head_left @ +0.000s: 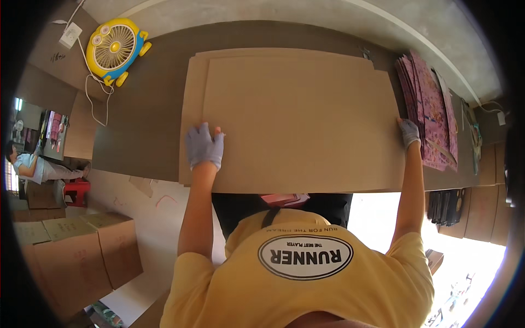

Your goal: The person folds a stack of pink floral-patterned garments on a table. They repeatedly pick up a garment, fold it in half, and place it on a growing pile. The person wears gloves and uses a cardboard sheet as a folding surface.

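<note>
A stack of large brown cardboard sheets [301, 120] lies on the dark table in front of me, its sheets slightly out of line at the left and top edges. My left hand [205, 146], in a pale grey glove with some bare fingertips, rests on the stack's left side with its fingers apart. At the right edge, my right hand [409, 133], gloved the same way, is closed on the cardboard; part of its fingers is hidden. Close beyond it lies a pile of pink patterned folded pieces [429, 109].
A yellow and blue fan [114, 49] with a white cord stands at the table's [142, 120] far left. Large cardboard boxes [74, 268] stand on the floor at lower left, and more boxes [481, 213] at right. Another person [41, 164] is at work far left, near a red stool [76, 193].
</note>
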`<action>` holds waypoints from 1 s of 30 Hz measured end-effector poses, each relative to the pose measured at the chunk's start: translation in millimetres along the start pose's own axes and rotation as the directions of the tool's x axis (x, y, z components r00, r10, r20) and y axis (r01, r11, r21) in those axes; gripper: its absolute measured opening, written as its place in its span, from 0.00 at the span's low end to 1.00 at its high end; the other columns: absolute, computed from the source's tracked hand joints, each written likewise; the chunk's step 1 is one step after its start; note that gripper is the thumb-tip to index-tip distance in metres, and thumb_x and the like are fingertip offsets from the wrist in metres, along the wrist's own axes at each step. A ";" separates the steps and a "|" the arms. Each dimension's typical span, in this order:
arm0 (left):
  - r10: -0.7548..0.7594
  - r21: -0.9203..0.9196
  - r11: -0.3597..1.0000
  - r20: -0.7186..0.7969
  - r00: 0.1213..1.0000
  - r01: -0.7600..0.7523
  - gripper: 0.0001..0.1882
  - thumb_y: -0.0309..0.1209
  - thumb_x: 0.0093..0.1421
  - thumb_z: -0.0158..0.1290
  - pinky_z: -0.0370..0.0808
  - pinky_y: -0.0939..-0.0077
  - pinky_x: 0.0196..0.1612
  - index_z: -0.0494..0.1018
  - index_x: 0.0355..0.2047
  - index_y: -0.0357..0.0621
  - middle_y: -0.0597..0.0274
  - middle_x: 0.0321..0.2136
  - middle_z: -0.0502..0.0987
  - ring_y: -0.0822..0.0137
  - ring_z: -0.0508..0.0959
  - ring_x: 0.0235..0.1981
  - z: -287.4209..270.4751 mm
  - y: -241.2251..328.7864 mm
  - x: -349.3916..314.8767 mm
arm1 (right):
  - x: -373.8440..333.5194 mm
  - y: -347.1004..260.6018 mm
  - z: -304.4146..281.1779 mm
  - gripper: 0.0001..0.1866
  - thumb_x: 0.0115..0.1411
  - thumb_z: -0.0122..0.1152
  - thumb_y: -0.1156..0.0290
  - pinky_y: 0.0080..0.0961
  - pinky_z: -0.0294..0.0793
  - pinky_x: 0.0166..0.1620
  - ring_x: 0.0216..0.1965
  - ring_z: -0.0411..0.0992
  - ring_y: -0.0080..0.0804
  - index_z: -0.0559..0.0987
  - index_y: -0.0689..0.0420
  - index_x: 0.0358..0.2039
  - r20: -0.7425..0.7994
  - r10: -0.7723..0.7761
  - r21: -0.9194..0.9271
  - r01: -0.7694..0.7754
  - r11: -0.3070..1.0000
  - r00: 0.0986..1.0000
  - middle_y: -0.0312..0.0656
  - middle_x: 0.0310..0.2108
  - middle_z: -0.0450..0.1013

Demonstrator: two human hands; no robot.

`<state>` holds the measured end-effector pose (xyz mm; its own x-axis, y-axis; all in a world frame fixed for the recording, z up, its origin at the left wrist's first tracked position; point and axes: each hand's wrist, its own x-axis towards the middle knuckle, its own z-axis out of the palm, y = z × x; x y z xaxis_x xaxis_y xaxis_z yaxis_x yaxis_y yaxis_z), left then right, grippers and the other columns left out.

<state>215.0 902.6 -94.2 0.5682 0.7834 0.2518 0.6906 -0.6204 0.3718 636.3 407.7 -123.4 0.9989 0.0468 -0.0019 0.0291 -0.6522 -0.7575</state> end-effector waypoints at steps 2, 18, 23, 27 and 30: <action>-0.026 0.015 0.999 -0.158 0.987 0.029 0.19 0.44 0.57 0.54 0.71 0.64 0.43 0.73 0.37 0.39 0.54 0.35 0.74 0.59 0.73 0.38 15.6 -6.7 12.0 | -18.6 -27.5 -4.3 0.18 0.52 0.65 0.60 0.19 0.70 0.37 0.29 0.71 0.23 0.80 0.62 0.37 -0.011 -0.061 -0.086 0.060 0.994 0.998 0.35 0.27 0.76; 0.440 -0.157 0.897 0.256 0.861 -0.412 0.40 0.59 0.60 0.40 0.53 0.49 0.61 0.49 0.66 0.50 0.45 0.65 0.49 0.48 0.49 0.66 -2.1 162.7 45.5 | -40.7 -56.0 20.1 0.16 0.52 0.63 0.62 0.24 0.71 0.35 0.27 0.72 0.27 0.78 0.60 0.36 -0.072 -0.094 -0.269 0.071 0.960 0.993 0.39 0.25 0.75; 0.235 0.308 0.877 0.394 0.889 -0.369 0.33 0.57 0.63 0.36 0.51 0.35 0.58 0.54 0.65 0.59 0.46 0.65 0.50 0.43 0.48 0.66 59.4 185.6 20.9 | -56.7 -70.3 26.5 0.19 0.52 0.61 0.58 0.32 0.73 0.40 0.35 0.76 0.41 0.77 0.58 0.39 -0.109 -0.108 -0.439 0.050 0.897 0.988 0.47 0.32 0.77; 0.268 0.101 0.908 0.606 0.749 -0.406 0.32 0.56 0.61 0.39 0.49 0.30 0.58 0.58 0.63 0.58 0.47 0.65 0.49 0.41 0.49 0.64 59.2 174.0 61.9 | -64.1 -65.6 28.8 0.21 0.53 0.59 0.55 0.35 0.72 0.44 0.39 0.76 0.45 0.77 0.57 0.42 -0.073 -0.061 -0.433 0.023 0.901 0.995 0.48 0.37 0.77; 0.359 0.133 0.859 0.532 0.767 -0.495 0.33 0.57 0.60 0.40 0.47 0.31 0.59 0.59 0.63 0.60 0.49 0.65 0.50 0.42 0.51 0.63 57.5 164.3 77.1 | -67.9 -71.5 34.0 0.23 0.54 0.58 0.53 0.36 0.72 0.45 0.42 0.75 0.47 0.76 0.56 0.44 -0.090 -0.045 -0.390 0.006 0.921 0.995 0.48 0.39 0.77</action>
<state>398.0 858.9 -65.1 0.9219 0.3579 -0.1485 0.3714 -0.9254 0.0757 565.1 476.9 -91.3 0.9958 0.0076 0.0907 0.0472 -0.8954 -0.4427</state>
